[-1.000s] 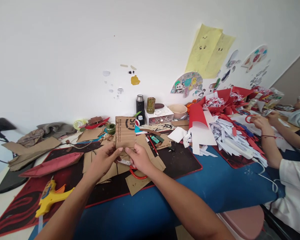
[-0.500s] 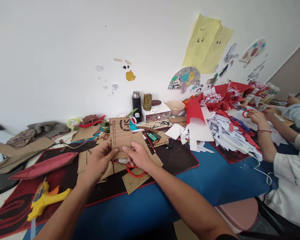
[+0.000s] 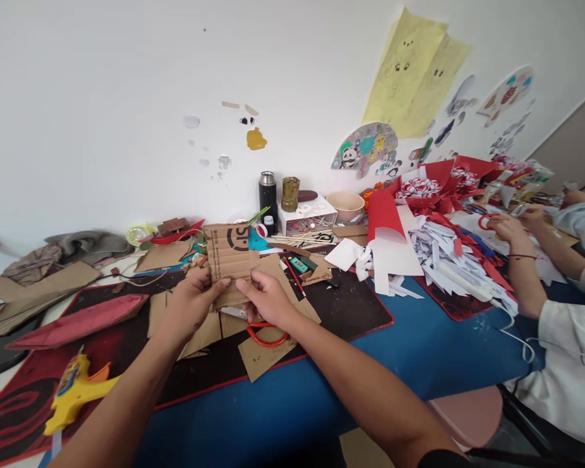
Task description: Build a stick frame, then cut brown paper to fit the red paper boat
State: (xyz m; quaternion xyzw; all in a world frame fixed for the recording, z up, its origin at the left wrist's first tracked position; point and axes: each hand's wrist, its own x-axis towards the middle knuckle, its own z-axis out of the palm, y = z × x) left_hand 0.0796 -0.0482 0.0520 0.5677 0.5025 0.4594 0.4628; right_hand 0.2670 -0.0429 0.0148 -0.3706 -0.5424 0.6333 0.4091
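Observation:
A piece of brown corrugated cardboard with black print is held up between both hands, above the dark mat. My left hand grips its lower left edge, thumb on the near face. On the lower right, my right hand pinches it the same way, its other fingers mostly behind the sheet. Red scissors handles show just below my right hand; whether its lower fingers touch them I cannot tell. Flat cardboard offcuts lie under the hands.
A yellow glue gun and a pink boat-shaped piece lie left. Behind stand a black thermos and a white box. White paper strips are heaped right, beside a co-worker's hand holding red-handled scissors.
The cardboard has tilted slightly and shifted a little left, with both hands still on it. My view has also shifted slightly.

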